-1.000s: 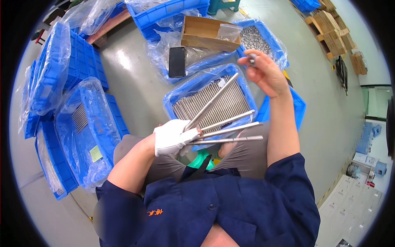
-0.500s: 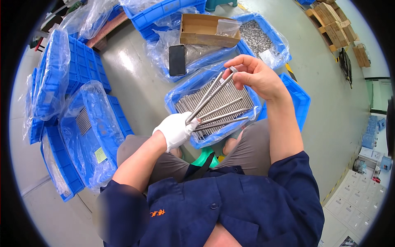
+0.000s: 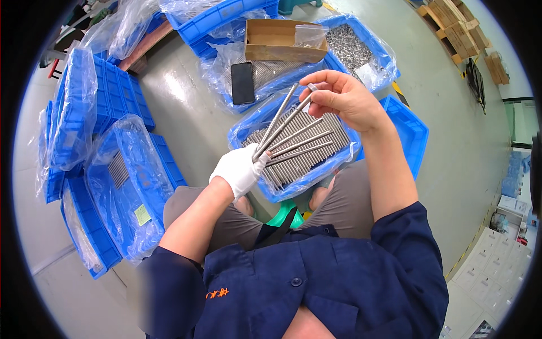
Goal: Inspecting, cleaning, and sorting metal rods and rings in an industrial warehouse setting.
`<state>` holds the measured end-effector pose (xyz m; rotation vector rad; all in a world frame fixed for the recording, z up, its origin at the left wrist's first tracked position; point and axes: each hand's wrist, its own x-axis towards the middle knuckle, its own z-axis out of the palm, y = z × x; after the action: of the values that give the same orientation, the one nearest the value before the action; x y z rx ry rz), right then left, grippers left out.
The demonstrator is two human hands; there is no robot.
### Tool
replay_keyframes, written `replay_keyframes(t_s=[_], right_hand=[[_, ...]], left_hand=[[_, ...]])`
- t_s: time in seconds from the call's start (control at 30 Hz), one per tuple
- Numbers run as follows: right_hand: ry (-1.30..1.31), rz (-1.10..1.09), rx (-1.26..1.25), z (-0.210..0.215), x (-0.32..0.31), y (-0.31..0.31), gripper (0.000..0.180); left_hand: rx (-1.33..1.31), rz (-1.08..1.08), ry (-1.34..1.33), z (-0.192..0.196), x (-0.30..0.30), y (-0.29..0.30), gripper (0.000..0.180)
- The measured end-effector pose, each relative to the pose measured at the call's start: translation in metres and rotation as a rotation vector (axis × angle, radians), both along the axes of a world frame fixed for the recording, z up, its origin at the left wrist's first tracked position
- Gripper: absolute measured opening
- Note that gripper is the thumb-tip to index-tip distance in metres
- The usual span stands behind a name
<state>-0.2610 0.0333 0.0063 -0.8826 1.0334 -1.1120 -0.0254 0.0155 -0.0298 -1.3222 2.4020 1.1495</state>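
Note:
My left hand (image 3: 240,169), in a white glove, grips one end of several long grey metal rods (image 3: 291,138) that fan out up and to the right. My bare right hand (image 3: 344,99) pinches the tip of the uppermost rod, with a small metal piece at my fingertips. Both hands hover over a blue crate (image 3: 271,195) lined with clear plastic and filled with more rods lying side by side. The crate sits on the floor in front of my knees.
Farther back stands a brown cardboard box (image 3: 282,42), a black phone (image 3: 243,82) on a plastic-lined crate, and a crate of small metal parts (image 3: 353,45). Blue crates wrapped in plastic (image 3: 118,181) stack at my left. An empty blue crate (image 3: 409,133) lies at right. Wooden pallets (image 3: 457,25) sit far right.
My right hand came down from holding a small piece in the air and now pinches the top rod's tip. The rods in my left hand swung from pointing right to pointing up-right.

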Motion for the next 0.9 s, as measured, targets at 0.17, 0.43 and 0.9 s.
replay_keyframes(t_s=[0.17,0.43,0.9], right_hand=[[0.097,0.039,0.008,0.006,-0.001,0.001,0.03],[0.012,0.036,-0.02,0.004,0.003,0.002,0.031],[-0.061,0.021,-0.026,0.006,0.011,0.007,0.029]], left_hand=[[-0.05,-0.01,-0.039,-0.002,0.002,0.001,0.031],[-0.108,-0.004,-0.056,-0.004,0.003,-0.003,0.029],[-0.122,0.047,0.028,-0.002,0.008,-0.001,0.026]])
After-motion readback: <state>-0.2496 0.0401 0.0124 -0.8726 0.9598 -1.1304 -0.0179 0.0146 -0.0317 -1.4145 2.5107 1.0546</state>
